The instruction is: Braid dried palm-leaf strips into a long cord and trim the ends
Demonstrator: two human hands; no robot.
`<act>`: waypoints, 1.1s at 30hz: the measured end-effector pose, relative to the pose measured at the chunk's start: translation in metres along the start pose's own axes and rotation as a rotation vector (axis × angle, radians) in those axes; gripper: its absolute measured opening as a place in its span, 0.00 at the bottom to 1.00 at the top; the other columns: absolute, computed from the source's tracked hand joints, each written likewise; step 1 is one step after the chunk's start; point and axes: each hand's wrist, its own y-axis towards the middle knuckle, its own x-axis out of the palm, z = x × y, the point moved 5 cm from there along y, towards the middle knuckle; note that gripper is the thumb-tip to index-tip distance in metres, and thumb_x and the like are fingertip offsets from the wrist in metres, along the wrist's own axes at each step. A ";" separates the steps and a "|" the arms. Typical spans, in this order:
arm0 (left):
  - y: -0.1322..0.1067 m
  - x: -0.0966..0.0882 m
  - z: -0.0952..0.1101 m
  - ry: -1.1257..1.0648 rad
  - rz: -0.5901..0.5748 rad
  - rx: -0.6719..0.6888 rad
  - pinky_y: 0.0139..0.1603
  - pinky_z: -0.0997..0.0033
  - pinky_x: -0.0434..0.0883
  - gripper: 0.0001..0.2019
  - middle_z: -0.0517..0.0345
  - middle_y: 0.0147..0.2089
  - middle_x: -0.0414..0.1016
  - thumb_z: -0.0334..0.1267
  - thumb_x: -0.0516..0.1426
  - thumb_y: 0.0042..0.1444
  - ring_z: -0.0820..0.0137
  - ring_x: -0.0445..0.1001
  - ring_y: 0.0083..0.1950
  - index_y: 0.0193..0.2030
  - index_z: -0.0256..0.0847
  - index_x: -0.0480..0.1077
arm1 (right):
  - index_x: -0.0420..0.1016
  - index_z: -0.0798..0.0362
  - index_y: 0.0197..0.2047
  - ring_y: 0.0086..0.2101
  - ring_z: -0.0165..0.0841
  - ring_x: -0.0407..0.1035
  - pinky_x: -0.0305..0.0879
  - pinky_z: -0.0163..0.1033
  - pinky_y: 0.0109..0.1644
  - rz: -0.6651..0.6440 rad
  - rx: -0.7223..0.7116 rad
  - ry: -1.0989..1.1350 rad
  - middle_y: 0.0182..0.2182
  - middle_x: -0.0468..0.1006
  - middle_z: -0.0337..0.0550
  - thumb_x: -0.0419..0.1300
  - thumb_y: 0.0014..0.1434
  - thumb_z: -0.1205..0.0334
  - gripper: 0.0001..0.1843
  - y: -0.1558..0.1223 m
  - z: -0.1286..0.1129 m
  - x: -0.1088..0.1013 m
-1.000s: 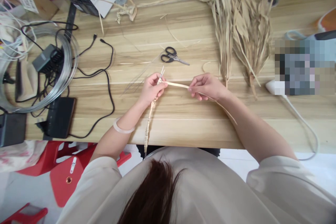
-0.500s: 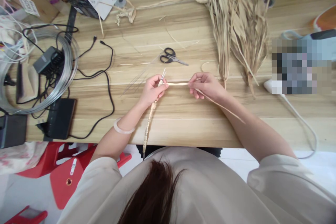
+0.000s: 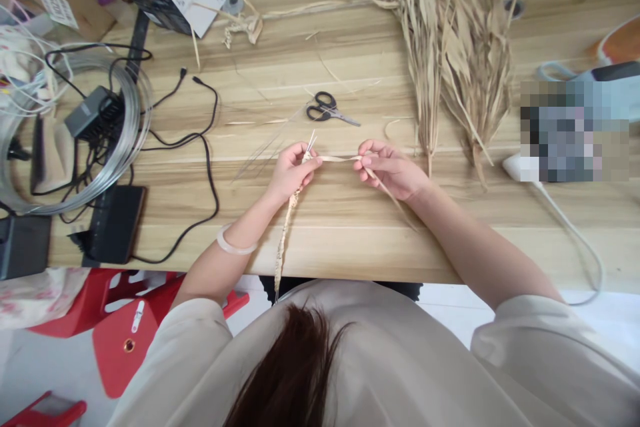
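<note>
My left hand is closed around a narrow braided straw cord, which hangs down toward my lap. Thin wire ends stick out above those fingers. From the left fingertips a pale flat straw strip stretches across to my right hand, which pinches it between thumb and fingers. The strip's loose tail slants down to the right below that hand. Beyond the hands lies a pair of scissors with black handles, touching neither hand.
Bundles of dried leaves lie at the back right. A coil of metal wire, black cables and a dark phone-like slab are on the left. A white cable curves at the right. Loose wires lie near the scissors.
My right hand's fingers have shifted on the strip and opened slightly. The strip's tail now hangs lower and more steeply. My left hand stays nearly still on the braided cord.
</note>
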 end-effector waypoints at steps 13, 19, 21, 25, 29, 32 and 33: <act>-0.003 0.003 0.004 0.013 -0.012 0.004 0.11 0.82 0.50 0.14 0.71 0.17 0.59 0.41 0.64 0.46 0.84 0.56 0.13 0.30 0.39 0.62 | 0.75 0.57 0.33 0.24 0.27 0.76 0.71 0.28 0.25 -0.108 0.105 -0.046 0.27 0.82 0.41 0.72 0.42 0.61 0.15 -0.002 0.018 0.014; -0.003 0.003 0.003 0.033 -0.025 0.015 0.11 0.83 0.51 0.13 0.70 0.17 0.61 0.41 0.64 0.47 0.83 0.57 0.13 0.31 0.39 0.63 | 0.77 0.55 0.43 0.26 0.28 0.77 0.74 0.33 0.32 -0.232 0.148 -0.045 0.28 0.83 0.42 0.72 0.44 0.62 0.21 -0.005 0.021 0.018; -0.003 0.004 0.003 0.036 -0.029 0.016 0.11 0.83 0.51 0.13 0.70 0.17 0.61 0.42 0.63 0.48 0.83 0.57 0.13 0.31 0.39 0.63 | 0.74 0.53 0.50 0.27 0.28 0.77 0.74 0.33 0.34 -0.235 0.146 -0.041 0.29 0.83 0.40 0.72 0.45 0.62 0.27 -0.005 0.019 0.018; -0.003 0.004 0.003 0.029 -0.037 0.010 0.11 0.84 0.51 0.14 0.71 0.15 0.59 0.43 0.63 0.48 0.83 0.56 0.12 0.31 0.39 0.63 | 0.72 0.54 0.54 0.27 0.27 0.76 0.72 0.31 0.33 -0.258 0.169 -0.062 0.27 0.82 0.40 0.70 0.47 0.63 0.29 -0.006 0.018 0.018; -0.004 0.004 0.004 0.029 -0.033 0.002 0.11 0.84 0.51 0.14 0.72 0.15 0.59 0.42 0.64 0.47 0.84 0.55 0.12 0.30 0.39 0.63 | 0.75 0.58 0.49 0.26 0.26 0.74 0.70 0.31 0.32 -0.307 0.199 -0.111 0.24 0.80 0.39 0.67 0.50 0.66 0.21 -0.007 0.019 0.018; -0.004 0.004 0.004 0.029 -0.031 0.010 0.11 0.84 0.51 0.14 0.71 0.16 0.60 0.42 0.64 0.47 0.83 0.56 0.13 0.30 0.39 0.63 | 0.76 0.58 0.45 0.24 0.26 0.73 0.69 0.31 0.30 -0.300 0.174 -0.110 0.22 0.78 0.37 0.65 0.50 0.68 0.16 -0.007 0.018 0.017; -0.004 0.005 0.004 0.033 -0.033 0.011 0.11 0.83 0.51 0.14 0.71 0.16 0.60 0.42 0.64 0.47 0.83 0.56 0.13 0.31 0.39 0.63 | 0.76 0.57 0.45 0.24 0.26 0.73 0.69 0.31 0.30 -0.293 0.162 -0.104 0.22 0.77 0.37 0.65 0.50 0.68 0.17 -0.006 0.017 0.017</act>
